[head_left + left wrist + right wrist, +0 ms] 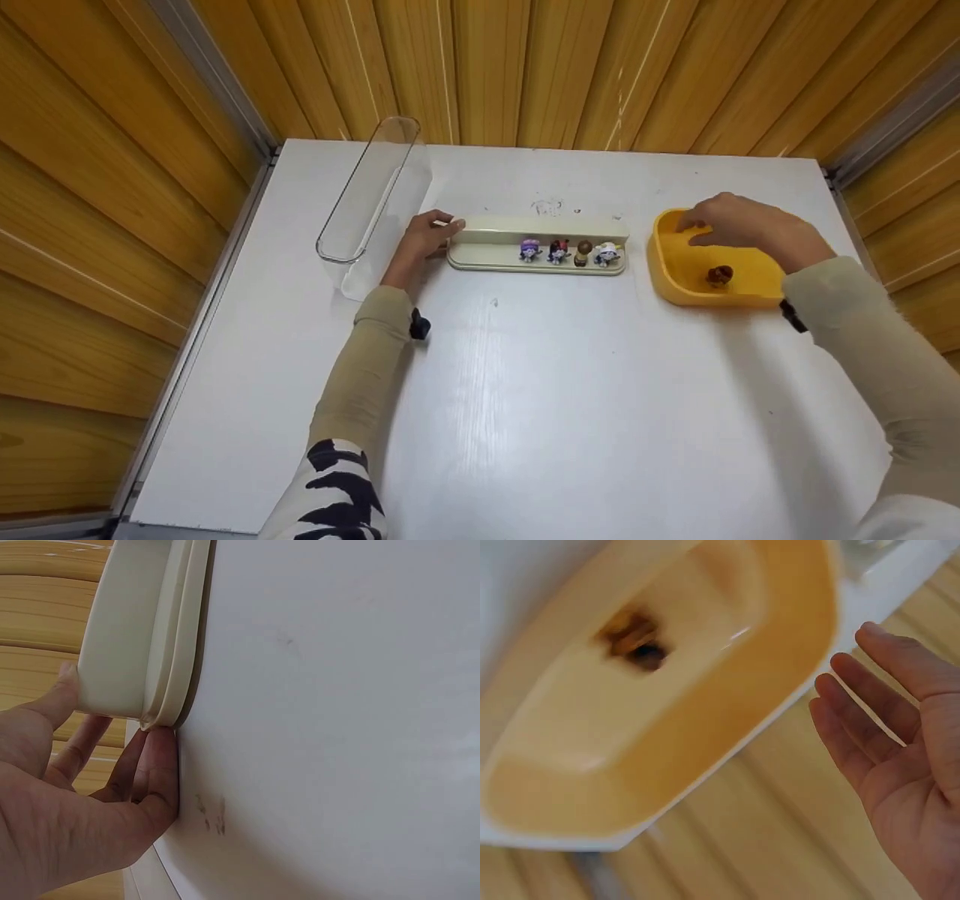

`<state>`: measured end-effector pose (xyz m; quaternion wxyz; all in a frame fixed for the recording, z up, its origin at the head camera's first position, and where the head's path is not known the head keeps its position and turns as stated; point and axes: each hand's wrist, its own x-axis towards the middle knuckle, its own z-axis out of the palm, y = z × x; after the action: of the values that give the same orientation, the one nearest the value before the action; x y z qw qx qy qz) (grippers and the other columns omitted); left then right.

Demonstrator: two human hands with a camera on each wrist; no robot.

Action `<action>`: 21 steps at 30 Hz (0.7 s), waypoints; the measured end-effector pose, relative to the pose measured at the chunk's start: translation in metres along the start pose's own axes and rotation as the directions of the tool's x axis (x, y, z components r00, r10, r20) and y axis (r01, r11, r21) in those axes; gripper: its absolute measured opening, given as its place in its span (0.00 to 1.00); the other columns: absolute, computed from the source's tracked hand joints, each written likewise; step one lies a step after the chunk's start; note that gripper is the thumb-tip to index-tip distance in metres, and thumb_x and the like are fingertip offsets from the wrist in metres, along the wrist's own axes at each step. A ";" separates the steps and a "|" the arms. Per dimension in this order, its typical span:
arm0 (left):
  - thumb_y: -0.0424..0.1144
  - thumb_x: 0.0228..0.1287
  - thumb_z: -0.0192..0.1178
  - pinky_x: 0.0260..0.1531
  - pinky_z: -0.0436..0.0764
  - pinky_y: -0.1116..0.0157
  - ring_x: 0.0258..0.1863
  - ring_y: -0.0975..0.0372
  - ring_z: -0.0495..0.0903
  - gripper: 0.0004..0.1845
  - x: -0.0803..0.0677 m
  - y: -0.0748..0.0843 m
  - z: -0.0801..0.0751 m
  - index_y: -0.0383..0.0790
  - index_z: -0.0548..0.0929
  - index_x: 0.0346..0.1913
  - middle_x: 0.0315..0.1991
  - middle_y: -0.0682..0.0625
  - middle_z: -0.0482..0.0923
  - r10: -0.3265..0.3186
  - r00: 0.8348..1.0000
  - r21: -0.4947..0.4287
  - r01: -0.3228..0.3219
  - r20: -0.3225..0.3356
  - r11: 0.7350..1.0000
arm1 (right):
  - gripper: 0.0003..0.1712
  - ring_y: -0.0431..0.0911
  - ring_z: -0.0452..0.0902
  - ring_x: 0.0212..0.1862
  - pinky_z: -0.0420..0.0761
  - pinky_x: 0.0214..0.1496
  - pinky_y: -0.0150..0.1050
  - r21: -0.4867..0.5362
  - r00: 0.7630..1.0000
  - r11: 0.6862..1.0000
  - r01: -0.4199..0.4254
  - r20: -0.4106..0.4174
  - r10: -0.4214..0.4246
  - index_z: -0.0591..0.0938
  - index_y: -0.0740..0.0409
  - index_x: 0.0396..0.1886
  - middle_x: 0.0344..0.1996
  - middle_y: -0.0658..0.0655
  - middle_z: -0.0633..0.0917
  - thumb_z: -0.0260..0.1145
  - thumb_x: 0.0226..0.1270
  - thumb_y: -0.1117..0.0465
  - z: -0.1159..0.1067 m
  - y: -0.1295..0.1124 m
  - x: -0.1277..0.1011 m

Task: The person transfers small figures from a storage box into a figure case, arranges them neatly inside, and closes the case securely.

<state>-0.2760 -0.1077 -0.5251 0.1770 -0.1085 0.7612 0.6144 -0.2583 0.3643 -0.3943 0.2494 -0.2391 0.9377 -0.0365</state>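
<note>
R fingers (900, 656) over yel. bin (720, 299)

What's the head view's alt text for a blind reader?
A right hand hangs above a yellow bin with a small brown item inside; the left hand holds one end of a cream tray of four figurines, near a clear container.

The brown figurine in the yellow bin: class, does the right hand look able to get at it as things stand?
Probably yes: the right hand, holding nothing, hovers near the open-topped yellow bin, and nothing covers the brown figurine.
</note>
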 end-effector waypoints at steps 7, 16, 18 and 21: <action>0.48 0.70 0.67 0.52 0.83 0.59 0.50 0.54 0.81 0.26 0.001 -0.001 -0.003 0.37 0.78 0.63 0.58 0.41 0.76 0.008 1.000 0.016 -0.008 -0.003 1.000 | 0.25 0.57 0.80 0.50 0.80 0.56 0.61 0.071 0.996 0.995 -0.064 0.072 0.059 0.81 0.66 0.60 0.49 0.63 0.85 0.69 0.72 0.54 0.008 0.048 -0.018; 0.48 0.70 0.67 0.52 0.83 0.61 0.49 0.56 0.81 0.25 -0.001 -0.001 0.000 0.37 0.78 0.62 0.56 0.41 0.77 -0.002 1.000 0.012 0.002 -0.011 1.000 | 0.28 0.60 0.82 0.51 0.78 0.58 0.62 0.161 0.989 0.983 -0.088 0.134 0.066 0.79 0.72 0.60 0.50 0.67 0.85 0.69 0.72 0.53 0.027 0.065 -0.022; 0.48 0.70 0.67 0.52 0.83 0.61 0.50 0.55 0.81 0.25 -0.001 -0.001 0.000 0.37 0.78 0.62 0.56 0.41 0.77 0.002 1.000 0.010 -0.002 -0.007 1.000 | 0.28 0.61 0.82 0.51 0.78 0.58 0.63 0.168 0.987 0.981 -0.095 0.143 0.071 0.79 0.72 0.60 0.50 0.68 0.85 0.69 0.72 0.53 0.028 0.066 -0.022; 0.48 0.70 0.67 0.52 0.83 0.61 0.52 0.54 0.81 0.25 -0.001 0.001 0.000 0.37 0.78 0.62 0.58 0.41 0.77 0.006 1.000 0.016 -0.006 -0.005 1.000 | 0.28 0.61 0.82 0.51 0.78 0.58 0.62 0.182 0.983 0.978 -0.105 0.165 0.075 0.78 0.73 0.60 0.51 0.69 0.85 0.68 0.73 0.54 0.027 0.069 -0.023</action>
<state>-0.2756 -0.1079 -0.5240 0.1741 -0.1065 0.7669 0.6085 -0.2579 0.4373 -0.4204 0.3457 -0.1734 0.9172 -0.0956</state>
